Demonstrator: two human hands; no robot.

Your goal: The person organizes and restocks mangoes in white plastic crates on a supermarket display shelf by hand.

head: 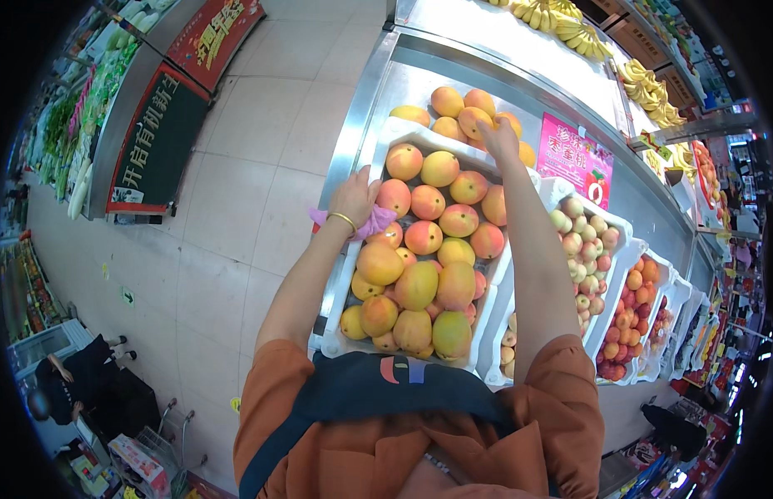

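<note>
My left hand [354, 201] lies over the left rim of a white foam crate [495, 274], a lilac cloth [379, 221] bunched beneath its palm and showing on both sides of the wrist. Inside the crate, red-and-yellow mangoes [424, 203] lie spaced apart at the far end. Larger yellow-green mangoes [416, 285] are heaped at the near end. Beyond the far rim, my right hand [502, 143] reaches into a small pile of orange-yellow mangoes [447, 101] on the metal display shelf. Its thumb and fingers touch the pile's right side; whether they grip a mango is unclear.
To the right stand foam crates of pale peaches [587, 249] and red-orange fruit [629, 312]. A pink sign [574, 156] with writing lies behind them. Bananas [573, 31] line the upper shelf. Left, across the tiled aisle [236, 187], is a vegetable stand [87, 143]; a person [74, 374] is lower left.
</note>
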